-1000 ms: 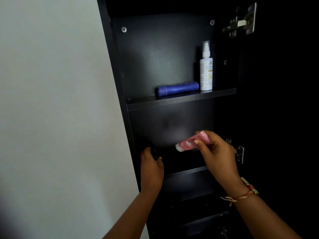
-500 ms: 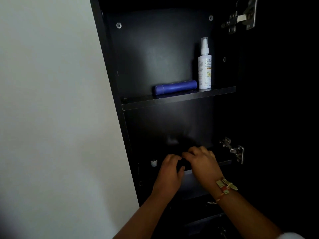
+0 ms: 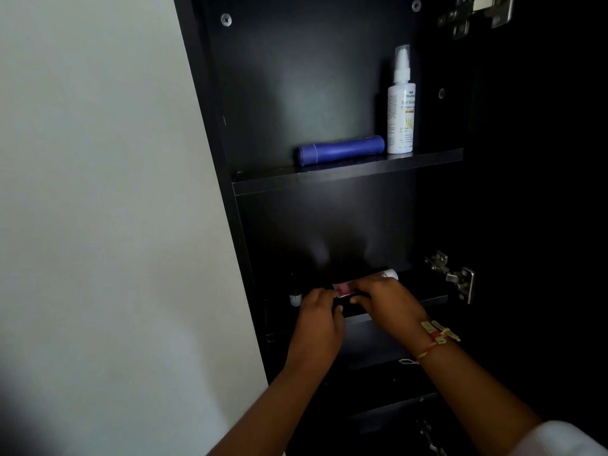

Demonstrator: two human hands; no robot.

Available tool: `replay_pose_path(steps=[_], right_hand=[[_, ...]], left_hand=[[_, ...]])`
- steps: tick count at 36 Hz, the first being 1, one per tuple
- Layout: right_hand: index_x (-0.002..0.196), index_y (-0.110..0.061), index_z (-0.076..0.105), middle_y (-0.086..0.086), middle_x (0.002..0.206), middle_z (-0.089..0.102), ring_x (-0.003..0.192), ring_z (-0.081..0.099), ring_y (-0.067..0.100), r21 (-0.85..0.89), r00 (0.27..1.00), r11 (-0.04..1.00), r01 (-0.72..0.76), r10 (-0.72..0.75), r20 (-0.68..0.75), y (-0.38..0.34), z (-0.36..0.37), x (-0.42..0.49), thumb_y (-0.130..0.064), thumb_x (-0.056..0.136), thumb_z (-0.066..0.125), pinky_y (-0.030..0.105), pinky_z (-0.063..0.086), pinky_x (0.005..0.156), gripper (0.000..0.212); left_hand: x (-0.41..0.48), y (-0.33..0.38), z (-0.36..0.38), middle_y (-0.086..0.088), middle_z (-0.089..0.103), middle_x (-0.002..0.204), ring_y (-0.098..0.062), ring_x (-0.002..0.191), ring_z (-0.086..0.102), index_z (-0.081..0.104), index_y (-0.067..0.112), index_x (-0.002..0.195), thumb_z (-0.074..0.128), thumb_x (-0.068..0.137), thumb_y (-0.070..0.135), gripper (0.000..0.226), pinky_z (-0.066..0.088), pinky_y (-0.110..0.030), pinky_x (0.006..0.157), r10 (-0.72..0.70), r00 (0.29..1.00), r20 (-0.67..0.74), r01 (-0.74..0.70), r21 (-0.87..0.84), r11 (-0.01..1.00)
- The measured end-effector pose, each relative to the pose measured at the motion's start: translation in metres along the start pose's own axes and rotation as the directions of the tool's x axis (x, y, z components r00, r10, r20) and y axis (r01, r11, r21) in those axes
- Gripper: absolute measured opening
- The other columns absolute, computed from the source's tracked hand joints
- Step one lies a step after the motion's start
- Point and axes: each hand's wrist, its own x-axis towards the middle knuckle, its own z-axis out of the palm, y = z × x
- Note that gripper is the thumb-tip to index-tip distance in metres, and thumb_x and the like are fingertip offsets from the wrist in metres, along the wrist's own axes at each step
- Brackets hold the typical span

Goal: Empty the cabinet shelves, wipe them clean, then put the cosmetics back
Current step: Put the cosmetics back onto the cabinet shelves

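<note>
Cabinet [image 3: 296, 77]: matte black laminate, flat shelves.

Upper shelf [image 3: 329, 179]: white plastic spray bottle [image 3: 400, 116] stands upright. Blue cylinder [image 3: 340, 150] lies beside it and is likely to roll.

Middle shelf: pink tube [image 3: 342, 288] lies flat. Probably soft, light and squeezable, best taken mid-body.

Right hand [image 3: 388, 304] curls over the tube. Left hand [image 3: 317, 320] sits at its crimped end, grip unclear in the dark.

Small vial [image 3: 295, 298] stands just left.

Matte black cabinet [image 3: 329, 93], pale grey-white wall [image 3: 98, 192]. The cosmetics supply the colour: a violet-blue tube [image 3: 340, 154], a white spray bottle [image 3: 400, 116] printed with dark lettering and a yellow sun motif, and a pink tube [image 3: 342, 288] with a white cap. The hinge [image 3: 454, 276] is silver. A red-orange wrist thread [image 3: 439, 334] carries cream tags, and the sleeve [image 3: 559, 439] is white.
</note>
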Motion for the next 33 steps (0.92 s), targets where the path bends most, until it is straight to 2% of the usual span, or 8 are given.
replay_pose_path(steps=[5,8,13,17,22,25,28,33], right_hand=[[0.103,-0.027,0.07,-0.01,0.104,0.069,0.099,0.061,0.012,-0.027,0.978,1.0,0.011,-0.016,-0.209,-0.002,-0.002,-0.014,-0.027,0.086,0.066,0.032,0.054,0.081,0.017],[0.103,-0.017,0.071,-0.003,0.104,0.07,0.097,0.062,0.017,-0.046,0.924,0.998,0.032,-0.047,-0.38,-0.008,0.0,-0.035,-0.023,0.086,0.07,0.022,0.048,0.088,0.018],[0.099,-0.014,0.071,0.002,0.102,0.065,0.095,0.059,0.018,-0.091,0.887,0.996,0.024,-0.063,-0.458,-0.012,0.012,-0.086,-0.025,0.093,0.062,0.026,0.049,0.084,0.015],[0.096,-0.014,0.07,0.002,0.095,0.066,0.087,0.062,0.019,-0.062,0.928,0.997,-0.055,0.028,-0.371,0.003,0.04,-0.131,-0.027,0.094,0.054,0.031,0.053,0.079,0.021],[0.103,-0.013,0.07,0.008,0.099,0.071,0.087,0.07,0.027,0.017,0.925,0.931,-0.365,0.365,-0.103,0.033,0.085,-0.187,-0.01,0.086,0.056,0.033,0.057,0.073,0.023],[0.111,-0.016,0.069,0.007,0.108,0.07,0.098,0.069,0.026,-0.051,0.822,0.829,-0.557,0.559,0.112,0.051,0.102,-0.215,-0.005,0.086,0.058,0.031,0.055,0.083,0.03],[0.096,-0.019,0.07,0.002,0.089,0.071,0.09,0.07,0.024,-0.076,0.682,0.717,-0.693,0.686,0.253,0.064,0.112,-0.242,-0.021,0.093,0.055,0.021,0.05,0.068,0.015],[0.119,-0.02,0.063,0.01,0.1,0.07,0.091,0.066,0.031,-0.128,0.53,0.579,-0.805,0.799,0.284,0.078,0.134,-0.281,-0.021,0.094,0.05,0.031,0.049,0.072,0.029]], left_hand=[[-0.011,0.0,-0.002,0.002,0.054,0.118,-0.011,0.111,0.051,0.06,0.015,0.117,0.053,0.094,0.021,0.024,0.039,-0.018,0.1,0.088,0.996,-0.022,-0.088,0.034,0.996],[-0.025,0.004,-0.002,0.001,0.056,0.121,-0.01,0.113,0.051,0.06,0.015,0.12,0.055,0.094,0.021,0.027,0.033,-0.014,0.102,0.18,0.983,-0.028,-0.177,0.076,0.981],[-0.06,0.006,0.015,-0.003,0.061,0.108,-0.014,0.101,0.054,0.063,0.012,0.11,0.057,0.093,0.022,0.021,0.044,-0.025,0.092,0.32,0.945,0.07,-0.324,0.06,0.944],[-0.095,-0.002,0.04,0.0,0.064,0.102,-0.012,0.095,0.058,0.066,0.015,0.104,0.048,0.093,0.03,0.026,0.047,-0.024,0.087,0.317,0.921,0.226,-0.329,0.019,0.944],[-0.144,-0.02,0.083,-0.002,0.063,0.091,-0.017,0.08,0.064,0.064,0.019,0.088,0.04,0.095,0.043,0.035,0.052,-0.027,0.068,0.158,0.871,0.464,-0.162,-0.031,0.986],[-0.166,-0.027,0.109,-0.006,0.064,0.097,-0.02,0.088,0.064,0.062,0.017,0.092,0.039,0.099,0.041,0.034,0.05,-0.031,0.074,0.094,0.781,0.617,-0.113,-0.008,0.994],[-0.183,-0.035,0.131,-0.006,0.063,0.1,-0.02,0.092,0.062,0.063,0.015,0.096,0.044,0.1,0.031,0.026,0.045,-0.028,0.077,0.044,0.714,0.699,-0.055,-0.007,0.998],[-0.206,-0.046,0.168,-0.004,0.068,0.108,-0.017,0.103,0.063,0.066,0.014,0.106,0.05,0.096,0.023,0.021,0.051,-0.027,0.086,-0.085,0.641,0.763,0.096,0.031,0.995]])
